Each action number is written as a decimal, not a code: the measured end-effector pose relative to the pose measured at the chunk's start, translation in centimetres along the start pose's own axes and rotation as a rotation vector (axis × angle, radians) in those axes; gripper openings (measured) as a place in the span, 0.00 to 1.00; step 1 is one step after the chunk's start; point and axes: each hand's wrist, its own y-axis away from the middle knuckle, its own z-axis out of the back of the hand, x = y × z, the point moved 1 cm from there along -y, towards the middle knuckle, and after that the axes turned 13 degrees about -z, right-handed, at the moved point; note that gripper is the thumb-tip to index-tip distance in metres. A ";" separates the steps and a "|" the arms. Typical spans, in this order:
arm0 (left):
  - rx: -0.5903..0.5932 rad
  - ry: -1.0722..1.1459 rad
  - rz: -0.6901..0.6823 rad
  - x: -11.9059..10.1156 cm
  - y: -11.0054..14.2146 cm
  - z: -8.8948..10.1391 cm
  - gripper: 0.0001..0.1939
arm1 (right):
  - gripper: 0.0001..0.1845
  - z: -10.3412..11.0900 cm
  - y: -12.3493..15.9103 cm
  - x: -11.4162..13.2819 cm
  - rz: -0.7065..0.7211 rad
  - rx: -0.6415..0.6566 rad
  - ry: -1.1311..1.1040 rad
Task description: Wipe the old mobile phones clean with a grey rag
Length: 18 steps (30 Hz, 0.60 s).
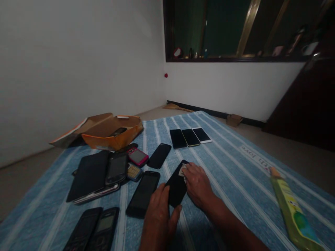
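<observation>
A black smartphone (177, 188) lies at a slant on the blue striped cloth, between my two hands. My left hand (160, 212) grips its near left edge, with the thumb at the bottom corner. In my right hand (196, 183) a small whitish piece of cloth or tissue (182, 170) is pinched and pressed on the upper part of the phone. Part of that piece is hidden by the fingers. Just left of my left hand lies another black phone (143, 193), and beyond it a slimmer dark phone (159, 156).
Three phones (191, 137) stand in a row farther back. At left are a pink phone (138, 157), a black flat case or tablet (89, 174), two keypad phones (103, 230) and an open orange box (112, 139). A yellow-green bottle (294, 212) lies at right.
</observation>
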 end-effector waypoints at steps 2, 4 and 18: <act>0.015 0.006 0.008 -0.2 -0.1 0.1 0.25 | 0.20 0.6 0.3 0.1 0.007 0.017 0.011; 0.024 0.009 0.006 -0.3 -0.2 0.2 0.25 | 0.21 0.9 0.8 -0.1 0.014 0.022 0.028; 0.166 0.084 -0.009 -0.5 0.2 0.8 0.31 | 0.22 -0.4 -0.4 -0.5 -0.008 0.003 0.083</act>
